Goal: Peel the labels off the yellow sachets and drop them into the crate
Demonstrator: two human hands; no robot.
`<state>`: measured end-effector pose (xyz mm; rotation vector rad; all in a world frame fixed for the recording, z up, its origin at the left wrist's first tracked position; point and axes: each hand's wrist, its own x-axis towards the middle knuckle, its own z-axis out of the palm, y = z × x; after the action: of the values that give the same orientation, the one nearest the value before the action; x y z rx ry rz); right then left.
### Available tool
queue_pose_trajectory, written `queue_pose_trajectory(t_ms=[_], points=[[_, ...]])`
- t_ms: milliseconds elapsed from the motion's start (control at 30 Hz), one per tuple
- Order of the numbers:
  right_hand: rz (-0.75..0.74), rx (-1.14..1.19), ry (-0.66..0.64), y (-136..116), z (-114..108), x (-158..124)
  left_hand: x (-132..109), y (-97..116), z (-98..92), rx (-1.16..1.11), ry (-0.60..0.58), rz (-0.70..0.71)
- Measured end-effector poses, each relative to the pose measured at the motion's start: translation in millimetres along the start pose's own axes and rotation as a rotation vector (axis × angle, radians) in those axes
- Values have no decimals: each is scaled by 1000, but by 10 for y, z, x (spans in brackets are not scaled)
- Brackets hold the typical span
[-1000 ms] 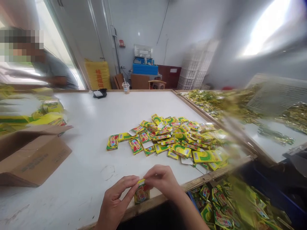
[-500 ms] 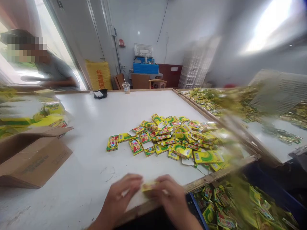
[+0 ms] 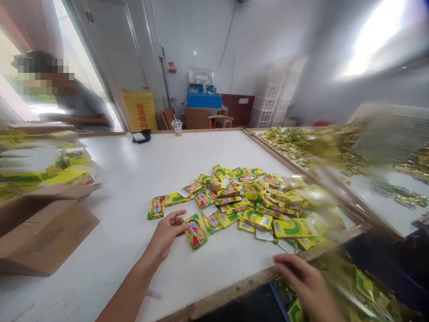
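Observation:
At the near left edge of the pile, my left hand (image 3: 170,230) has its thumb and fingers at the side of a small yellow-green box (image 3: 196,232) with a red fruit picture, gripping its left edge. My right hand (image 3: 301,273), partly blurred, hovers over the table's wooden edge by the blue bin; its fingers are apart and I see nothing in them. Beyond both hands spreads a heap of similar flat boxes (image 3: 256,218), some with white end flaps open. Below the right hand, shiny yellow-green packs (image 3: 365,284) lie in the bin.
An open cardboard carton (image 3: 50,237) stands at left, with stacked yellow boxes behind it. Along the far edge are a plastic cup (image 3: 177,128) and a black pouch (image 3: 141,136). A wooden rail (image 3: 278,152) separates foil packets on the right. A person sits at far left.
My hands have separated; the small box they held between them is out of sight. The left reached forward and drew a box nearer from the pile, while the right moved right towards the bin.

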<state>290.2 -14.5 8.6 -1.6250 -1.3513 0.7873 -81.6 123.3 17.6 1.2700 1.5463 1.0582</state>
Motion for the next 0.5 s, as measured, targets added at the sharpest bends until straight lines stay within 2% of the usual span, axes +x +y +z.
queue_pose_trajectory(t_ms=[100, 167, 233, 267, 333, 400, 467, 500], points=[[-151, 147, -231, -543, 764, 98, -487, 28, -134, -22, -32, 56], [-217, 229, -309, -715, 1141, 127, -765, 62, -145, -26, -30, 120], [-196, 319, -383, -764, 1402, 135, -966, 100, -110, -66, -13, 173], [-143, 381, -436, -764, 1485, 134, -1032, 116, -87, -114, 8, 159], [-5, 527, -529, -756, 1552, 121, -1102, 138, -44, -271, 6, 29], [49, 594, -519, -767, 1492, 91, -1110, 138, -18, -410, -76, -120], [-56, 494, -402, -799, 1354, 40, -1095, 118, -2, -401, -199, -133], [-150, 416, -339, -817, 1280, 8, -1091, 102, 5, -342, -238, -65]])
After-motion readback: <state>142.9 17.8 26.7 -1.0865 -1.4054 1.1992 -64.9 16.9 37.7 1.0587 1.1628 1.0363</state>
